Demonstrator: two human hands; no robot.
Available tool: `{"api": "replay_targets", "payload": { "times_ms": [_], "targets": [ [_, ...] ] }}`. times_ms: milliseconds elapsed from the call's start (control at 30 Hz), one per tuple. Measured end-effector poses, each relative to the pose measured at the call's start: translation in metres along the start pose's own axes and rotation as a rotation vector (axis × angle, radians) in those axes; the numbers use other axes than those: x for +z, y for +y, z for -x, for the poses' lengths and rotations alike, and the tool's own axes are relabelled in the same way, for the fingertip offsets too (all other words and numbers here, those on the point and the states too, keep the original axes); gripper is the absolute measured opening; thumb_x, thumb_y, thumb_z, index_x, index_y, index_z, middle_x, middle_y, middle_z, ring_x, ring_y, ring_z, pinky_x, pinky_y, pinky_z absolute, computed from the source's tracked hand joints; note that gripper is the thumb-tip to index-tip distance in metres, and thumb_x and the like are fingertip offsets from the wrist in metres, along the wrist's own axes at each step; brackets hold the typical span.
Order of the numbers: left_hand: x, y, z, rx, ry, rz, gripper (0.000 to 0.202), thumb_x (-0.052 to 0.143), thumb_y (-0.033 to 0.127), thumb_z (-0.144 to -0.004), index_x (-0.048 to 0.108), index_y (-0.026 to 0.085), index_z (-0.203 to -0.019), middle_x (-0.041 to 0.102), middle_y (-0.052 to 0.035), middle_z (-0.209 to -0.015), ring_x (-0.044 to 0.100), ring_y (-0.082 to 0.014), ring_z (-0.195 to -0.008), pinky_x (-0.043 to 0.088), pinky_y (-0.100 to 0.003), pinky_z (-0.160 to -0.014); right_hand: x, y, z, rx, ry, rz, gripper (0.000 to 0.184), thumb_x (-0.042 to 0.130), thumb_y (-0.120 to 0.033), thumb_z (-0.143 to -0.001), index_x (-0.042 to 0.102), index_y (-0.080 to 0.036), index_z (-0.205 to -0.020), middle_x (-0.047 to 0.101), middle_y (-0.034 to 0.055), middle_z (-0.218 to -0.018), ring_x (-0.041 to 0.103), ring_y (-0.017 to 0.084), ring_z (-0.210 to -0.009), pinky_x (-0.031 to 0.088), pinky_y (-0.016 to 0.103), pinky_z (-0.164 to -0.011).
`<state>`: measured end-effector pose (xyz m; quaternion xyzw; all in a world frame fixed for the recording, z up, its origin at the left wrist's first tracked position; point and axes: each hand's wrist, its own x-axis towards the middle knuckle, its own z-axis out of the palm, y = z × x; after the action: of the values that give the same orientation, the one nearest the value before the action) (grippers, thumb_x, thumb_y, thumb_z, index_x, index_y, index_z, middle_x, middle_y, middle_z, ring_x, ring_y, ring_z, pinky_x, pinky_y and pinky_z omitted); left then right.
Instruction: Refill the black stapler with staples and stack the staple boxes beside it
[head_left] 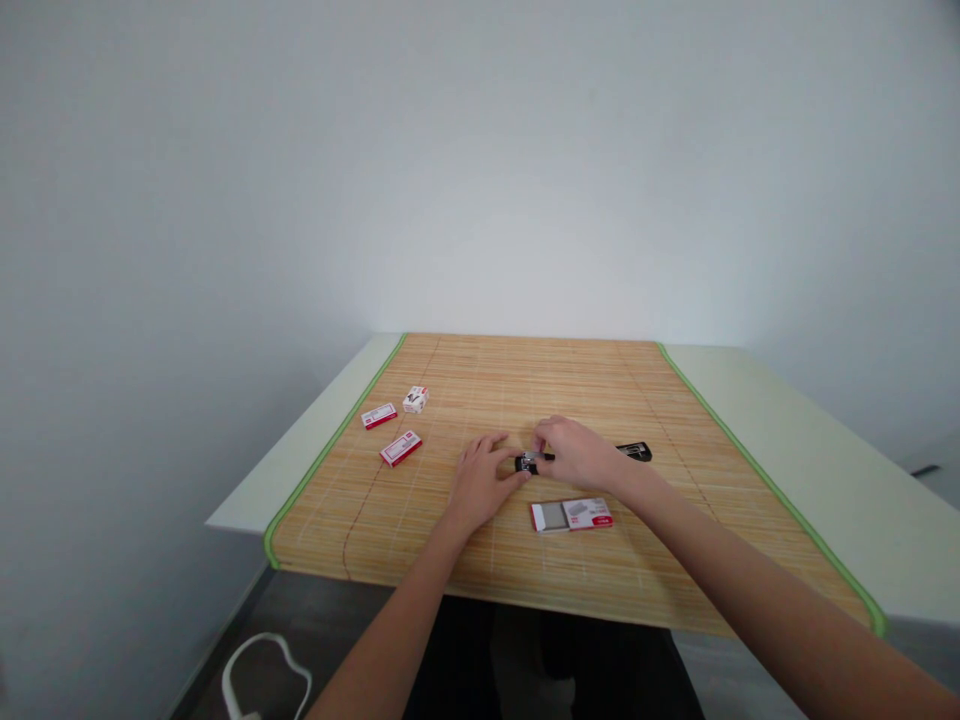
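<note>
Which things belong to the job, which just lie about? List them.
Likely in the job:
Black and silver tool, perhaps a stapler, at the left hand and right hand
Black oblong piece, perhaps the tool's end
Open red-white cardboard box near the hands

Apparently lying about:
Two flat red-white cardboard boxes at left
Small white boxy carton
White curved cable

Light soft, even, rather cool. Wall [525, 250] brightest above table [757, 430], dimmer toward corners. Floor [330, 610] quite dark. Shadows on mat [525, 385] faint, with soft edges. Small glint on black-and-metal tool [527, 464]. Wide lens stretches edges; small print on boxes [401, 448] too soft for reading.
</note>
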<state>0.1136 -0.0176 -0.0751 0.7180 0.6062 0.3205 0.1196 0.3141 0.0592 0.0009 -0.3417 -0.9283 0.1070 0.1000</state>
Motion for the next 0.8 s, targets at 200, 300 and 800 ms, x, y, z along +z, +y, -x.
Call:
{"api": "replay_targets", "payload": {
  "times_ms": [200, 300, 800],
  "targets": [
    [-0.001, 0.001, 0.000, -0.004, -0.001, -0.002, 0.035, 0.072, 0.049, -0.088, 0.071, 0.038, -0.121, 0.054, -0.0010, -0.146, 0.046, -0.0282, -0.135, 0.036, -0.050, -0.116, 0.003, 0.007, -0.004, -0.009, -0.031, -0.027, 0.010, 0.073, -0.026, -0.082, 0.072, -0.019, -0.089, 0.070, 0.0069, -0.089, 0.064, 0.022, -0.086, 0.043, 0.029, -0.075],
    [-0.001, 0.001, 0.000, -0.009, -0.004, -0.004, 0.035, 0.073, 0.049, -0.088, 0.071, 0.038, -0.122, 0.054, -0.0007, -0.146, 0.045, -0.0283, -0.136, 0.035, -0.049, -0.116, 0.004, 0.010, -0.005, -0.017, -0.044, -0.049, 0.013, 0.074, -0.030, -0.083, 0.073, -0.019, -0.091, 0.071, 0.0060, -0.087, 0.064, 0.020, -0.080, 0.043, 0.028, -0.071],
    [0.000, -0.001, -0.001, -0.008, 0.008, 0.008, 0.037, 0.074, 0.050, -0.087, 0.072, 0.037, -0.121, 0.055, -0.0006, -0.146, 0.047, -0.0286, -0.134, 0.037, -0.049, -0.115, -0.006, 0.038, 0.034, -0.161, 0.078, -0.028, 0.013, 0.071, -0.027, -0.091, 0.082, -0.031, -0.097, 0.068, 0.0058, -0.124, 0.056, 0.027, -0.116, 0.042, 0.044, -0.102]
  ]
}}
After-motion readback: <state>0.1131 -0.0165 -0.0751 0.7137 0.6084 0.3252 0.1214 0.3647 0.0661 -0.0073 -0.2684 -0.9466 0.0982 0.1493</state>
